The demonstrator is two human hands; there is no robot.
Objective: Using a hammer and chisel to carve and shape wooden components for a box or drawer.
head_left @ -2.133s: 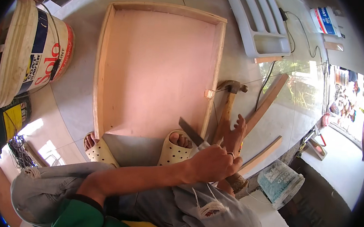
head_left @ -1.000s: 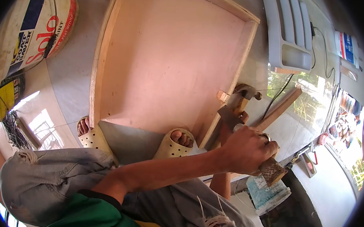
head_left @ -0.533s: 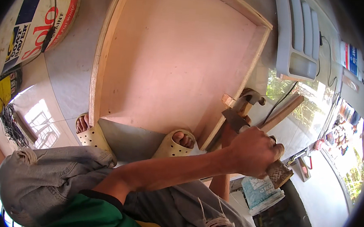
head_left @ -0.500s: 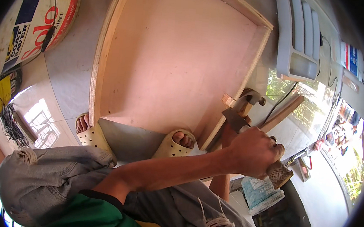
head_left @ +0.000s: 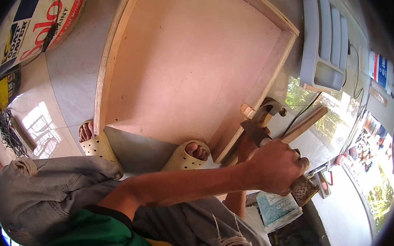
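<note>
My left hand is shut around a chisel with a worn wooden handle. The blade points up-left at the right rail of a shallow plywood tray frame lying on the floor. A small wooden block sits against that rail just above the blade. A claw hammer lies beside it, head toward the rail. My right hand is mostly hidden under the left, close to the hammer's handle; I cannot tell its grip.
My feet in cream perforated clogs stand at the frame's near edge. A paint bucket lies at the far left, a grey plastic tray at the upper right. A long wooden strip, a black cable and a folded printed bag lie to the right.
My left hand has carried the chisel right and up, from near my foot to the frame's right rail by the block. In the last half second it has hardly moved.
</note>
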